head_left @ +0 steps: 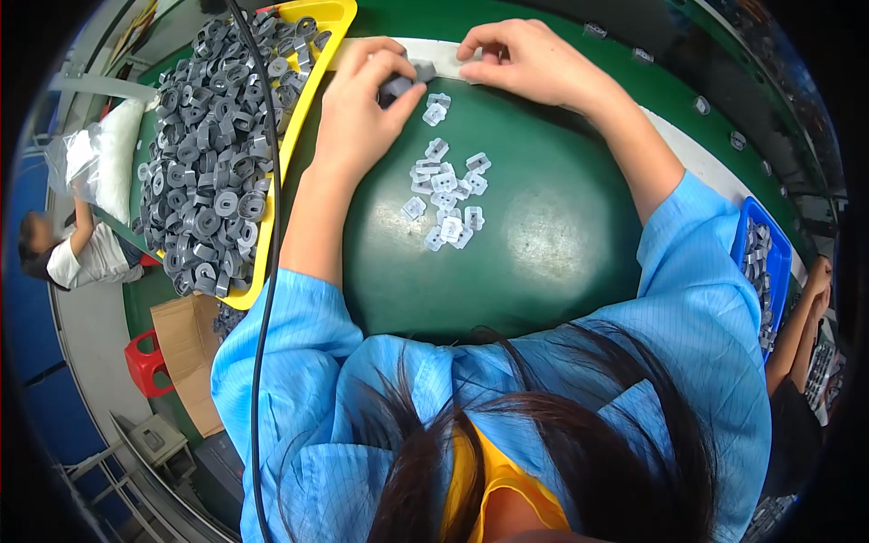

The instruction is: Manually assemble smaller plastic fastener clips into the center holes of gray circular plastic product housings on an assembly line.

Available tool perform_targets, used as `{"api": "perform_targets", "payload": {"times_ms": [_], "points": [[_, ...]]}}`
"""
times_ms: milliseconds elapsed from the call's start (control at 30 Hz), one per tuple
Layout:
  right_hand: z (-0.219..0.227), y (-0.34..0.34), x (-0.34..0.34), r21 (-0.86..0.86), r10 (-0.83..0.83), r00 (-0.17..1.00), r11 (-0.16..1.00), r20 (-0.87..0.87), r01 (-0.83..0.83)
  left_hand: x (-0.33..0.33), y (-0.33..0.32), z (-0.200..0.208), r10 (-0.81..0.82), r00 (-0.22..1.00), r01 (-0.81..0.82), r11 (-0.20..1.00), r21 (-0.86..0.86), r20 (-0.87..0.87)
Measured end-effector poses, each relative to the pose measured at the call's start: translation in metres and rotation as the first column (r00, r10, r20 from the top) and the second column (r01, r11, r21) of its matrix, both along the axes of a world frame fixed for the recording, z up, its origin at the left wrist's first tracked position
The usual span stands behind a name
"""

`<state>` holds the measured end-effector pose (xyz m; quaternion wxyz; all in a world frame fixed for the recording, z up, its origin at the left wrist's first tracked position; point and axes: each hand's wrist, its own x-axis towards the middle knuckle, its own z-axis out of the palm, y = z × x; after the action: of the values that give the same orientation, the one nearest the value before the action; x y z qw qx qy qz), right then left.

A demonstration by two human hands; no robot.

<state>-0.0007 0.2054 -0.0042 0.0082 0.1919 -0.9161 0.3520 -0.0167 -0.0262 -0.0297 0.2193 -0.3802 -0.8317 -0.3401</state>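
Observation:
At the far side of the green table (416,290), my left hand (362,95) is closed around dark grey plastic parts (398,87), partly hidden by its fingers. To its right, my right hand (529,61) hovers by the white strip (442,56), thumb and forefinger curled together; anything between them is too small to make out. Several small translucent plastic pieces (444,181) lie loosely in front of my hands, mid-table. Two more clear pieces (435,109) sit closer to my left hand.
Left of my left arm stands a yellow tray (312,113) heaped with grey ring-shaped parts (217,154). A black cable (274,181) crosses it. More clear pieces (701,106) sit spaced along the green belt (670,81). A blue bin (778,262) is by my right elbow; other people work both sides.

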Motion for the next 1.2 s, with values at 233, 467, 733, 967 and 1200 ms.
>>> {"api": "perform_targets", "payload": {"times_ms": [233,467,733,967,1200], "points": [[-0.004,0.000,-0.001,0.207,0.108,0.979,0.976,-0.172,-0.071,0.013,0.005,-0.005,0.087,0.996,-0.083,0.991,-0.103,0.029],[0.022,0.001,0.001,-0.092,-0.040,0.966,0.994,0.255,0.065,0.010,0.010,0.001,0.140,0.988,-0.137,0.990,-0.043,0.061],[-0.033,-0.021,-0.017,-0.815,0.295,0.806,0.461,0.514,0.351,0.005,0.012,-0.005,0.021,0.998,-0.028,0.994,0.109,0.066],[-0.016,-0.025,-0.003,-0.845,0.315,0.865,0.494,0.392,0.203,0.005,0.014,0.001,-0.011,0.991,-0.024,0.964,0.263,0.130],[-0.012,-0.035,-0.003,-0.833,0.214,0.919,0.524,0.331,0.178,0.009,0.014,0.006,-0.115,0.918,-0.017,0.945,0.328,0.379]]}}
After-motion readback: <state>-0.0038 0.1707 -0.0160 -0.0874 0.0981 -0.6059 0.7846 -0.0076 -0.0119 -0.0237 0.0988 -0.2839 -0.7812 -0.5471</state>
